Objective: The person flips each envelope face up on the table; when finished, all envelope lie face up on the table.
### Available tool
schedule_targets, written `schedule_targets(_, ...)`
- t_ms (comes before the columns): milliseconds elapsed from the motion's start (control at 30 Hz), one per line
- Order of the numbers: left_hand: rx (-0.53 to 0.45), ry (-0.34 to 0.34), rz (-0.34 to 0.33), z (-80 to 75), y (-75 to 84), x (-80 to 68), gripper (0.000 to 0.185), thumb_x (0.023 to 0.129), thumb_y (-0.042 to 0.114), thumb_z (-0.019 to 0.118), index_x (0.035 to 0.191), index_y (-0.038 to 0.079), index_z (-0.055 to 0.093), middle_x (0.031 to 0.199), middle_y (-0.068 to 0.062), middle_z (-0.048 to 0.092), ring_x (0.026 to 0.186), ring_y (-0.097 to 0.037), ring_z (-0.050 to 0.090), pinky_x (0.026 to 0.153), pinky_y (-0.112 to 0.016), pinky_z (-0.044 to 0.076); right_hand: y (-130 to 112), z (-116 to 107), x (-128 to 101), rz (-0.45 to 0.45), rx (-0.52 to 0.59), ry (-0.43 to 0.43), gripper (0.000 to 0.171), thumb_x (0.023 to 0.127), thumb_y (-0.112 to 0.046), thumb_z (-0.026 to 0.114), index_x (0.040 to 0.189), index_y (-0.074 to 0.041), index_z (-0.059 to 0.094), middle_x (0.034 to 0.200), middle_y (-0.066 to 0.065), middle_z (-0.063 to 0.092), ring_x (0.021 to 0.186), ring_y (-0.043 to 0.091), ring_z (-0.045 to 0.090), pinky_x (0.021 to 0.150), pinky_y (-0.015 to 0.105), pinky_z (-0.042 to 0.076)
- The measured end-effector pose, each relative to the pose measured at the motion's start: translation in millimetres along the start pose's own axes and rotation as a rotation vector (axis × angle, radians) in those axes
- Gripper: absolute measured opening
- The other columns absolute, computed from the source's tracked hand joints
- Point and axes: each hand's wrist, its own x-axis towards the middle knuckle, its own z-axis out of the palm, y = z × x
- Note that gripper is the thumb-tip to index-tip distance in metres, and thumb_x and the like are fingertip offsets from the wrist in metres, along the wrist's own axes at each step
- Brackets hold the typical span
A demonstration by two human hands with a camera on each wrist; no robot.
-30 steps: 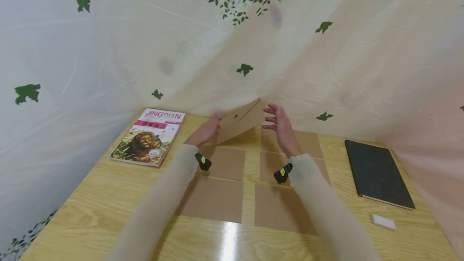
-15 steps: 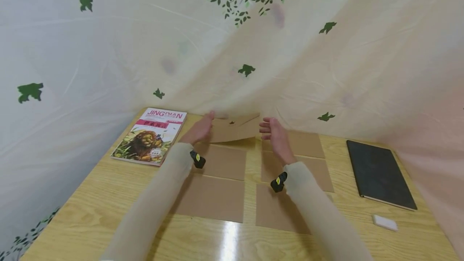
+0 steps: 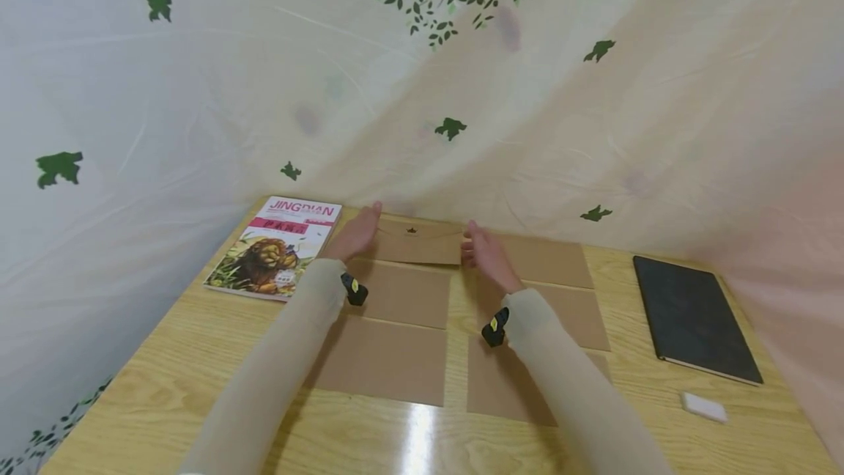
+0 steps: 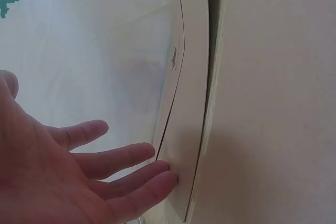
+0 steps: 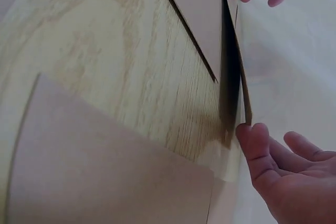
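Note:
A brown kraft envelope point(image 3: 425, 246) with a small dark crown print and a flap line lies at the back of the left column, by the curtain. In the left wrist view my left hand point(image 4: 89, 171) has its fingers spread, their tips touching the near end of the envelope point(image 4: 189, 98). The thumb stands apart. My right hand point(image 3: 489, 255) is at the envelope's right end. Its fingertips touch the corner from outside in the right wrist view, fingers slightly bent and thumb away. The envelope's front edge sits a little above the surface there.
Several flat brown envelopes point(image 3: 389, 358) lie in two columns on the wooden table point(image 3: 165, 387). A magazine point(image 3: 273, 249) with a lion cover lies left. At right are a black notebook point(image 3: 695, 319) and a white eraser point(image 3: 703, 407). A leaf-patterned curtain point(image 3: 369, 94) hangs behind.
The envelope has come down from a tilted, raised pose to nearly flat at the back left. My left hand shifted slightly left, and my right hand moved down and left to the envelope's right end.

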Motion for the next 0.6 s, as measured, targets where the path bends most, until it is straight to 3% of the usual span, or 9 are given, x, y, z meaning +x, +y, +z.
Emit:
schedule_targets(333,0.044,0.038,0.032,6.6,-1.0,0.9,0.089,0.09,0.069,0.001,0.151,0.006,0.011,0.154,-0.016,0.015,0.138,-0.037,0.018,0.111,-0.047,0.013,1,8,6,0.07,0.016,-0.037,0.068,0.102,-0.048,0.027,0.129,0.012,0.043,0.113,0.028,0.054,0.091,0.033,0.055,0.075,0.04,0.048)
schedule_targets(600,0.031,0.063,0.018,7.3,0.1,-1.2,0.09,0.09,0.07,0.003,0.151,0.006,0.012,0.154,-0.017,0.017,0.137,-0.038,0.02,0.11,-0.048,0.014,1,11,7,0.107,-0.011,-0.023,0.066,0.102,-0.048,0.027,0.128,0.009,0.047,0.12,0.026,0.055,0.105,0.034,0.054,0.083,0.042,0.046)
